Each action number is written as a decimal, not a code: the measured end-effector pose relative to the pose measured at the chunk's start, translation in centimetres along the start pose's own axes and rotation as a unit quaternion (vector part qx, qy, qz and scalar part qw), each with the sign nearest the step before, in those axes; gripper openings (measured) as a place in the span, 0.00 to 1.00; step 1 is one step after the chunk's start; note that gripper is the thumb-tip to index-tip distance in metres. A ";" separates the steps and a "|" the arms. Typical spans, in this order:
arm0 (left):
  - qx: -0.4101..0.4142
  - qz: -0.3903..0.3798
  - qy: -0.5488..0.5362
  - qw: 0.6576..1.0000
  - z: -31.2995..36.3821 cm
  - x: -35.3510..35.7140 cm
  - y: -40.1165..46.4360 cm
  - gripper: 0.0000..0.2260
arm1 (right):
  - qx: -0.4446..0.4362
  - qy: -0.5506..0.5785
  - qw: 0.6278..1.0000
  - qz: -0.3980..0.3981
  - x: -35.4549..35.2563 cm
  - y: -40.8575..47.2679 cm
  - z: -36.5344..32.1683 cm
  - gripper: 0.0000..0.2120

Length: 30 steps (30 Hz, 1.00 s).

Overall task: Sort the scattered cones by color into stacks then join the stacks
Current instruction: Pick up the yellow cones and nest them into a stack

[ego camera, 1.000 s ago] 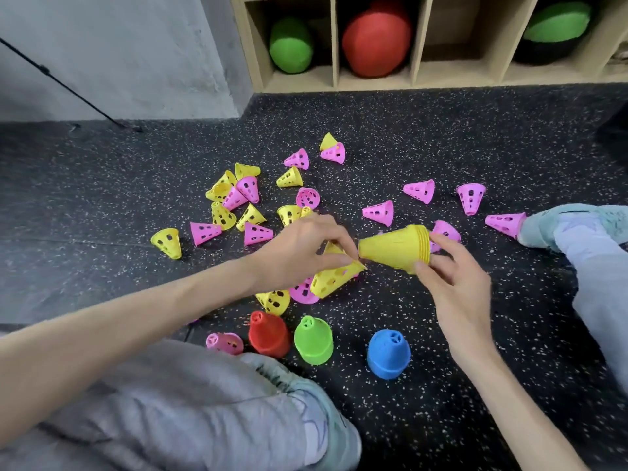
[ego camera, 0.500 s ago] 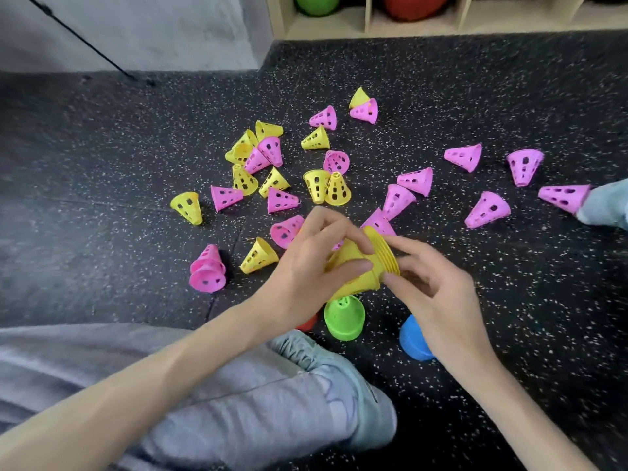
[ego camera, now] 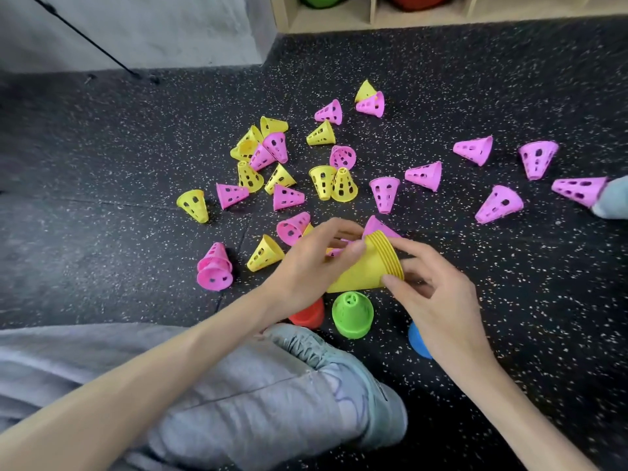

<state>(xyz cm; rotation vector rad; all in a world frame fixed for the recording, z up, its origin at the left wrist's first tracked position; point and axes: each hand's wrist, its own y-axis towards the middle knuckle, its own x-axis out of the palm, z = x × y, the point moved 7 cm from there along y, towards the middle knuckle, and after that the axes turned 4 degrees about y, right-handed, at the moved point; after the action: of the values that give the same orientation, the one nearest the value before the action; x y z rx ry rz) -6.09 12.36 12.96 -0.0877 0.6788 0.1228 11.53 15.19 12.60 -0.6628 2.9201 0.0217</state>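
Note:
A stack of several nested yellow cones [ego camera: 368, 266] lies on its side between my hands, just above the floor. My left hand [ego camera: 312, 263] grips its narrow end, fingers curled over the top. My right hand [ego camera: 431, 290] pinches the wide rim end with thumb and fingers. Loose yellow cones [ego camera: 265, 253] and pink cones [ego camera: 424, 175] with holes lie scattered over the dark speckled floor beyond. A short pink stack [ego camera: 214, 271] lies at the left. Standing stacks in green [ego camera: 352, 314], red [ego camera: 307, 315] and blue [ego camera: 418, 341] sit near my shoe, the red and blue partly hidden.
My grey trouser leg and shoe [ego camera: 339, 375] fill the lower middle. Another foot [ego camera: 611, 198] touches a pink cone at the right edge. A wooden shelf [ego camera: 373, 15] with balls stands at the back, and a thin black rod [ego camera: 85, 39] slants against the grey wall.
The yellow stack has turned, its wide rim swinging from upper right toward my right hand, and my left hand has closed over its narrow end. The single yellow cone from earlier is no longer separate.

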 end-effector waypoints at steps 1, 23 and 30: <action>-0.011 0.001 0.014 1.000 -0.8 -0.3 0.4 0.13 | 0.005 -0.001 1.000 0.004 -0.2 0.0 0.1 0.21; -0.250 -0.216 0.212 0.920 -12.0 2.8 0.5 0.32 | 0.014 0.015 1.000 0.013 -1.6 0.2 0.0 0.21; -0.180 -0.133 0.245 0.943 -11.7 1.6 1.5 0.41 | 0.006 0.012 1.000 0.027 -2.4 0.1 -0.2 0.20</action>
<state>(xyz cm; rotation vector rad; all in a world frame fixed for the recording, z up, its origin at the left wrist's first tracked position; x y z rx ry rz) -12.34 12.56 2.83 -0.5757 1.1289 -0.0412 13.65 16.29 13.19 -0.5867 2.9585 0.0031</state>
